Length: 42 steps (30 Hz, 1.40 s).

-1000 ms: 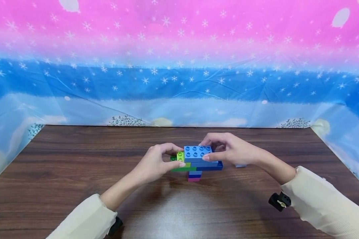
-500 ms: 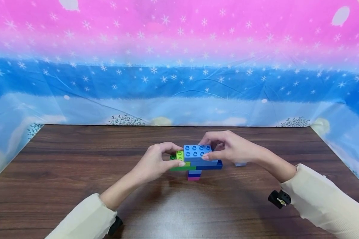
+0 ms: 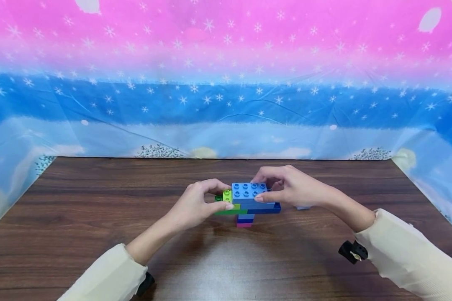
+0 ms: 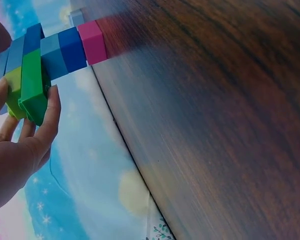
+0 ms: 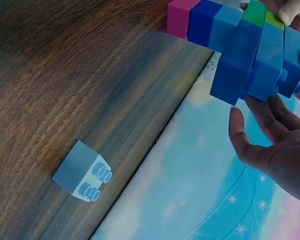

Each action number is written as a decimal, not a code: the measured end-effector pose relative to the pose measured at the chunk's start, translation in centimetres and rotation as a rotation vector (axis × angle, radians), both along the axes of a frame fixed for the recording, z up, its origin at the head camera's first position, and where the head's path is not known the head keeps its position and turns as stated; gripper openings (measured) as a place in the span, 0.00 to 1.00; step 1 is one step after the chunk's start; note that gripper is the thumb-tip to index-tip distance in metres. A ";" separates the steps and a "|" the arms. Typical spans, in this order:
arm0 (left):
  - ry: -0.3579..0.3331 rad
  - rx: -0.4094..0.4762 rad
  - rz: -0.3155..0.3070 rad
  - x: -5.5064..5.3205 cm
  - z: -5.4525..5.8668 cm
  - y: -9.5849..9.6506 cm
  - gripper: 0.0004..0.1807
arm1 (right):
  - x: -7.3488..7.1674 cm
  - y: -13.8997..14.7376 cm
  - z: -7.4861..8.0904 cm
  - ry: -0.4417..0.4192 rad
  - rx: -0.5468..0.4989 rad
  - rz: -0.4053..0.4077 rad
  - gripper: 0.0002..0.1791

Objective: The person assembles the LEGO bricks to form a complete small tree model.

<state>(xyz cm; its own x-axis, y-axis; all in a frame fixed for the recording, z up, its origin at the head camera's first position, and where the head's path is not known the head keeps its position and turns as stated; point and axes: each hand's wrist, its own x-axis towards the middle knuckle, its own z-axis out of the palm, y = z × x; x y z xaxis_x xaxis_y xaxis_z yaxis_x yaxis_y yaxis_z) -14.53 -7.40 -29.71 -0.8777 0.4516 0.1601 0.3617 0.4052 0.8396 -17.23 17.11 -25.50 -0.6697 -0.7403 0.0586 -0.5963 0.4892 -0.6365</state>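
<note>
A T-shaped stack of toy building bricks stands at the middle of the table. Its narrow column has a pink brick [image 3: 244, 225] at the bottom, with dark blue and light blue bricks [image 4: 54, 56] above. Across the column lie a green brick [image 4: 34, 85] and a dark blue brick [image 5: 235, 65]. Over these come a lime brick [image 3: 227, 195] and a blue one, topped by a blue eight-stud brick [image 3: 245, 193]. My left hand [image 3: 192, 205] pinches the lime end between thumb and fingers. With thumb in front and fingers behind, my right hand [image 3: 295, 188] grips the top blue brick.
A loose light blue brick [image 5: 79, 167] lies on the wooden table [image 3: 98, 200], behind my right hand in the head view. A snowflake-patterned cloth [image 3: 211, 100] hangs along the table's back and side edges. Wrist cameras [image 3: 352, 252] sit under both cream sleeves.
</note>
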 end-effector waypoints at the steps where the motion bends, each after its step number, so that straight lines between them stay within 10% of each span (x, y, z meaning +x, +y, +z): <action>1: 0.002 -0.005 0.001 0.0 0.0 0.0 0.18 | 0.0 0.0 0.0 -0.003 0.001 -0.004 0.14; 42: 0.042 -0.018 -0.011 0.2 0.4 0.2 0.16 | 0.2 0.4 -0.7 -0.087 -0.044 -0.060 0.16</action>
<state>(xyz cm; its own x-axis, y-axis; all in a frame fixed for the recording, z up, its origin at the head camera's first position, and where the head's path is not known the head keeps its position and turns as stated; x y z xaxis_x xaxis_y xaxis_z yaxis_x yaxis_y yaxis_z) -14.36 -7.16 -29.36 -0.8651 0.4647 0.1888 0.4015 0.4159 0.8160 -17.05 17.47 -26.16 -0.7169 -0.6965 0.0301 -0.5083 0.4927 -0.7063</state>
